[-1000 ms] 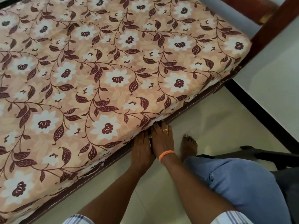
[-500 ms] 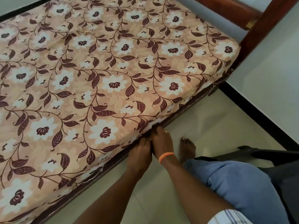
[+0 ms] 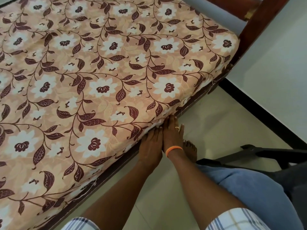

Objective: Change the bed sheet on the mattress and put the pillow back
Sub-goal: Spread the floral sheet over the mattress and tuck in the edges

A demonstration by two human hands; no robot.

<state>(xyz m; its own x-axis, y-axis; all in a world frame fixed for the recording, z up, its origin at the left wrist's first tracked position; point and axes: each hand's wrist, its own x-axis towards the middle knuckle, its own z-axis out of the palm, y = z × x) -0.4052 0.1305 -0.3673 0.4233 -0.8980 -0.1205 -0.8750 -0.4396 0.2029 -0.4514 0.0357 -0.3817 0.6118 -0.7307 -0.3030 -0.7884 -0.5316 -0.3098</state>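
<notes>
A peach bed sheet (image 3: 103, 83) with white flowers and maroon leaves lies smooth over the mattress and hangs down its near side. Both my hands press flat against that near side, close together. My left hand (image 3: 150, 146) has its fingertips at the sheet's lower edge above the dark bed rail (image 3: 106, 176). My right hand (image 3: 172, 133), with an orange wristband and a ring, reaches a little higher, fingertips at the mattress edge. Neither hand grips anything that I can see. No pillow is in view.
A brown wooden bedpost (image 3: 259, 30) stands at the far right corner against a white wall with black skirting (image 3: 265, 113). My bare foot (image 3: 191, 150) and my knee in blue jeans (image 3: 249, 188) are on the pale tile floor. A dark plastic chair (image 3: 274, 155) is at right.
Both hands have slid a little to the right along the mattress edge, and the right hand now reaches higher. My view has shifted slightly toward the bed corner.
</notes>
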